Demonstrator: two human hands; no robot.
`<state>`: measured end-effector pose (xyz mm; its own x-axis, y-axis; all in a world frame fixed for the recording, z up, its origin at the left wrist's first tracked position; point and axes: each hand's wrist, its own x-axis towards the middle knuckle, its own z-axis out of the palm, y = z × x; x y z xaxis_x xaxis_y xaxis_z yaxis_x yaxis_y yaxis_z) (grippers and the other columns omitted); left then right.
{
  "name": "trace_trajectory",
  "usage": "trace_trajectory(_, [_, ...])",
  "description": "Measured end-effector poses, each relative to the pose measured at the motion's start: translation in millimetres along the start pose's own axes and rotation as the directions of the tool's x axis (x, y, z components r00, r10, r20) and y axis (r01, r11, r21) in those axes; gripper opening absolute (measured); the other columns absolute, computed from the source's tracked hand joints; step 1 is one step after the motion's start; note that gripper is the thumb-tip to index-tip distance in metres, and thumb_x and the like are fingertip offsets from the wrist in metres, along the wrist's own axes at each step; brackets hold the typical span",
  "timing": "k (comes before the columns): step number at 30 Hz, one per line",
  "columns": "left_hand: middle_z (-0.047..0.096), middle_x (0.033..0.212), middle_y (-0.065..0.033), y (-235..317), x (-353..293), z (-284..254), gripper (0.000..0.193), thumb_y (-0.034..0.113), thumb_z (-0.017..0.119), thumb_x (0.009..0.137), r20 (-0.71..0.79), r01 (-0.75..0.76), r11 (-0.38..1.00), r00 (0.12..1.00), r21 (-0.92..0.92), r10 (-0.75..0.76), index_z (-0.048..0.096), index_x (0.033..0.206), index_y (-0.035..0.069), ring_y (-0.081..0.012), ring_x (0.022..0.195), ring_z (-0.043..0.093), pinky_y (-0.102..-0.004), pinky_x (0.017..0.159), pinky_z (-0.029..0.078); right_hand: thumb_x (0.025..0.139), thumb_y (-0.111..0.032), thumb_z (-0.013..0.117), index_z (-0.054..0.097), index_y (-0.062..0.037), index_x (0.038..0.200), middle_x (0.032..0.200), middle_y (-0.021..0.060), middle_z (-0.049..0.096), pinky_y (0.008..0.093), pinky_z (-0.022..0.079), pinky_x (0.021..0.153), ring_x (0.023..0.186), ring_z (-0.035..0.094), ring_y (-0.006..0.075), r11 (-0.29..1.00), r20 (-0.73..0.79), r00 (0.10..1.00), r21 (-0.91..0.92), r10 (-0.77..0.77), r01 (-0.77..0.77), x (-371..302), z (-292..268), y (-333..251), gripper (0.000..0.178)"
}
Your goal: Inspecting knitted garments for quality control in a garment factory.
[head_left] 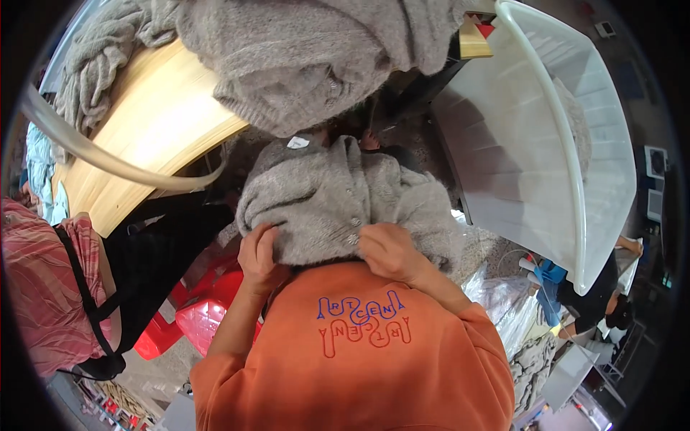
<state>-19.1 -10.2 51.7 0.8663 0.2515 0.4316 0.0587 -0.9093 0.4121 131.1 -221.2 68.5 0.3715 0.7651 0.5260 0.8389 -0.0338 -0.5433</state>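
Observation:
A grey knitted cardigan (309,194) lies bunched across my lap, with small buttons down its front and a white label at its far end. At its near left edge, my left hand (260,255) is closed on the knit with the fingers curled. My right hand (389,251) is closed on the near edge beside the button front, its fingertips partly hidden. Between the two hands the near edge of the cardigan runs against my orange top (359,381).
More grey knitwear (309,57) hangs over the wooden table (158,100) ahead. A large white plastic bin (503,136) stands at the right. Left are a red stool (194,316) and a person in a pink top (43,287). Clear plastic wrapping (499,302) lies right.

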Motion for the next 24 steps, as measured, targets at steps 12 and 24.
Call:
trace_trajectory(12, [0.059, 0.082, -0.0115, 43, 45, 15, 0.028, 0.005, 0.06, 0.06, 0.133, -0.217, 0.875, 0.945, -0.433, 0.3, 0.059, 0.088, 0.002, -0.0265, 0.07, 0.057, -0.0329, 0.06, 0.045, 0.058, 0.004, 0.058, 0.051, -0.001, 0.077, 0.078, 0.0109, 0.053, 0.0331, 0.046, 0.055, 0.064, 0.054, 0.0263, 0.995, 0.107, 0.992, 0.063, 0.067, -0.074, -5, -12, -10, 0.021])
trace_trajectory(24, [0.054, 0.109, -0.0149, 28, 109, 44, 0.029, 0.023, 0.064, 0.073, 0.336, -0.102, 0.967, 0.925, -0.235, 0.179, 0.059, 0.095, 0.004, -0.0315, 0.103, 0.05, -0.0447, 0.086, 0.038, 0.058, 0.004, 0.059, 0.052, 0.0002, 0.074, 0.081, 0.0138, 0.057, 0.0312, 0.043, 0.048, 0.058, 0.055, 0.0241, 0.988, -0.045, 0.999, 0.152, 0.014, -0.007, -2, -15, -5, 0.018])
